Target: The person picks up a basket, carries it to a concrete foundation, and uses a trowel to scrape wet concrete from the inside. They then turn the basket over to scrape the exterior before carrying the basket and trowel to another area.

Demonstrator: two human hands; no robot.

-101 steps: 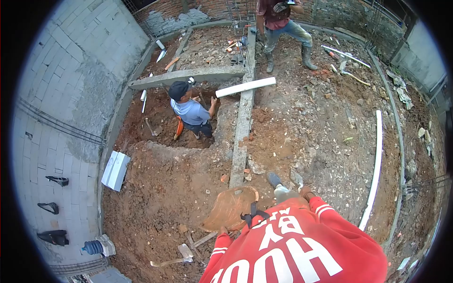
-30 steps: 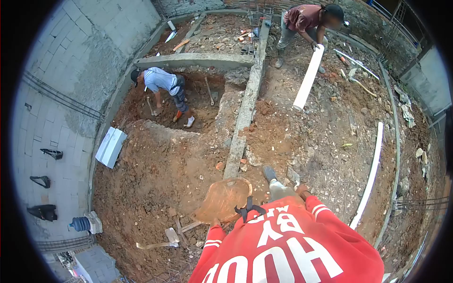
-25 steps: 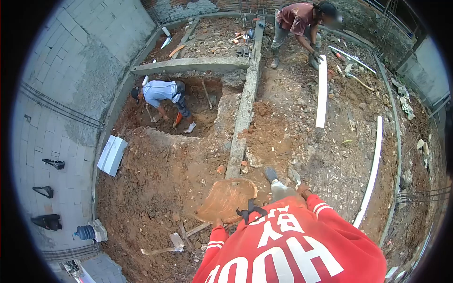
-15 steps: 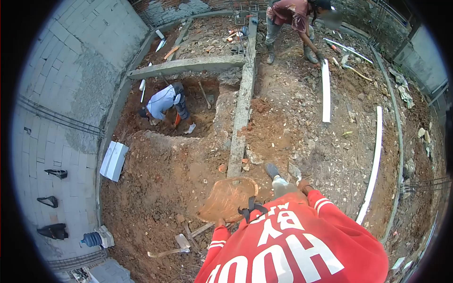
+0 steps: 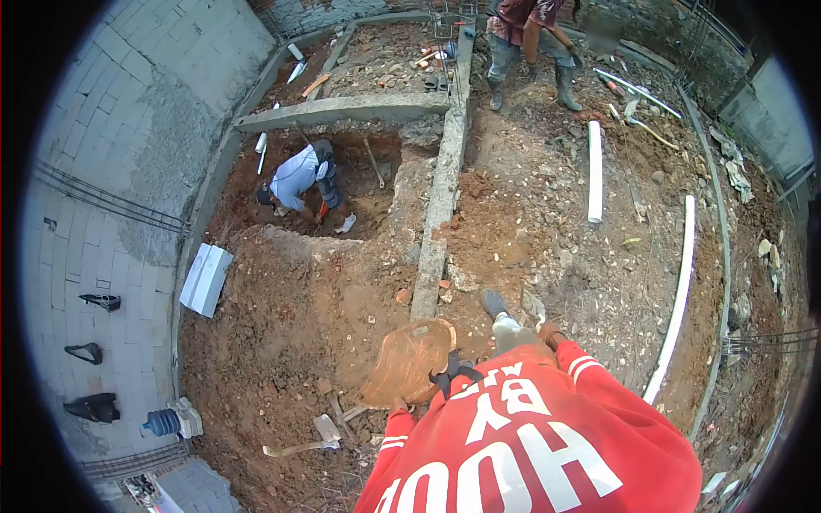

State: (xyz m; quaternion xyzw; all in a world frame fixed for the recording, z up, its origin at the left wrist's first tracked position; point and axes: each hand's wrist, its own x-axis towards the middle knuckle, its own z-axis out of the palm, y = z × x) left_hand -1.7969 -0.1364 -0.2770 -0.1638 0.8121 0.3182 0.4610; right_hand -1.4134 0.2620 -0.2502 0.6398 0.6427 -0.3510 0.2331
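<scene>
My left hand (image 5: 398, 404) is at the near rim of a shallow, mud-stained orange basin (image 5: 409, 359), its fingers closed on the edge. The basin lies tilted in front of my red sweatshirt, and a black strap covers part of its right side. At my right side, my right hand (image 5: 552, 332) is wrapped round the pale handle of a trowel (image 5: 533, 305). The trowel's grey blade points away from me, over the rubble beside my boot (image 5: 493, 303). A hoe-like tool (image 5: 299, 448) with a wooden handle lies on the soil left of the basin.
A co-worker (image 5: 301, 175) bends in a dug pit ahead left. Another person (image 5: 532, 43) stands at the far right. A concrete beam (image 5: 440, 214) runs away from me. White pipes (image 5: 595, 171) lie on the right-hand ground. A block wall (image 5: 111, 197) borders the left.
The person at the far right has let go of the white pipe and straightened up; the pipe now lies on the ground. My hands have hardly moved.
</scene>
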